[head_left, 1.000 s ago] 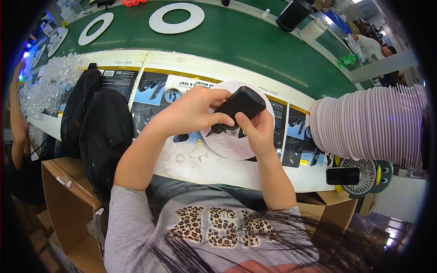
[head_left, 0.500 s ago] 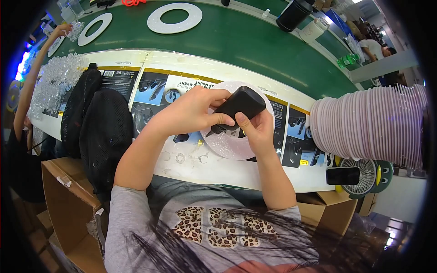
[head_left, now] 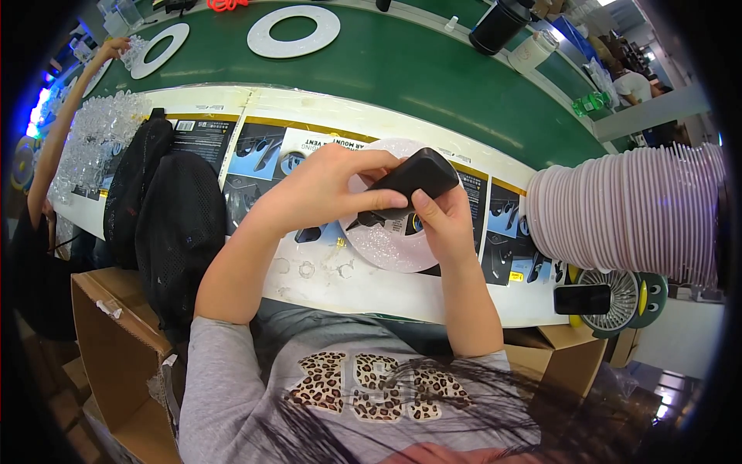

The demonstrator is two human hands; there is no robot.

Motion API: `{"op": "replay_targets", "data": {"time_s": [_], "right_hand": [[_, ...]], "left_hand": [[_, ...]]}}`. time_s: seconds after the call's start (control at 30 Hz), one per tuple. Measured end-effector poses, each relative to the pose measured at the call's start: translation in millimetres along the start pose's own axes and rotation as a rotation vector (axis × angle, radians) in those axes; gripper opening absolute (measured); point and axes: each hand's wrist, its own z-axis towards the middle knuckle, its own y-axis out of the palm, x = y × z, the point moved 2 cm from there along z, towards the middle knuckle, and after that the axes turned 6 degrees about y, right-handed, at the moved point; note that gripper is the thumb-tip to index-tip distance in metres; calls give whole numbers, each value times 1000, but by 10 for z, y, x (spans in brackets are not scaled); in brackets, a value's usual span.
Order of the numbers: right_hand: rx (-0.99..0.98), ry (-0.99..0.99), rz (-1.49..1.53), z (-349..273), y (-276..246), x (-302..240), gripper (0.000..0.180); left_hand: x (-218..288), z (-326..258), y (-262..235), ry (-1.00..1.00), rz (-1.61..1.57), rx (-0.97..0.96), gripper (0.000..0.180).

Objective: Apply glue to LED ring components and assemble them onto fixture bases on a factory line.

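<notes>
Both my hands hold a black rounded oblong object [head_left: 423, 178] above the white bench; I cannot make out its exact kind. My left hand [head_left: 344, 185] grips its left end between thumb and fingers. My right hand [head_left: 448, 224] is closed round its lower right side, the thumb pressed on the near edge. A small black pointed part [head_left: 365, 220] sticks out under my left thumb. Beneath my hands lies a flat white speckled ring [head_left: 398, 251], partly hidden by them. Some of my fingers are out of sight behind the black object.
Printed sheets [head_left: 255, 166] cover the bench. A long stack of whitish rings [head_left: 618, 213] stands right, near a small fan [head_left: 618, 290] and a phone [head_left: 583, 299]. Left are black mesh items [head_left: 182, 224], clear plastic pieces [head_left: 104, 127], a cardboard box [head_left: 120, 348] and another person's arm [head_left: 66, 112].
The black object has shifted slightly right in my hands, and my right hand has moved a little with it. At the far left, the other person's hand has moved slightly.
</notes>
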Motion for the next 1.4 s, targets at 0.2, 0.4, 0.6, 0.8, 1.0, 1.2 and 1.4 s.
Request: {"op": "replay_targets", "data": {"time_s": [0.2, 0.4, 0.6, 0.8, 1.0, 1.2, 1.4], "right_hand": [[-10, 82, 238, 62, -81, -157, 46], [265, -61, 367, 123, -326, -240, 42], [392, -238, 250, 167, -477, -305, 39], [542, -411, -49, 147, -545, -341, 44], [473, -403, -30, 75, -366, -341, 43], [287, -281, -184, -67, -218, -208, 39], [220, -293, -509, -70, -103, -156, 34]], "left_hand": [[-60, -26, -224, 42, 71, 311, 24], [-284, 2, -348, -80, -38, 472, 27], [-545, 57, -122, -282, 163, 290, 29], [-564, 79, -17, -302, 276, 160, 30], [-543, 65, -32, -423, 168, 150, 29], [-506, 62, -41, -413, 248, 151, 27], [-586, 57, -65, -348, 329, 252, 26]]}}
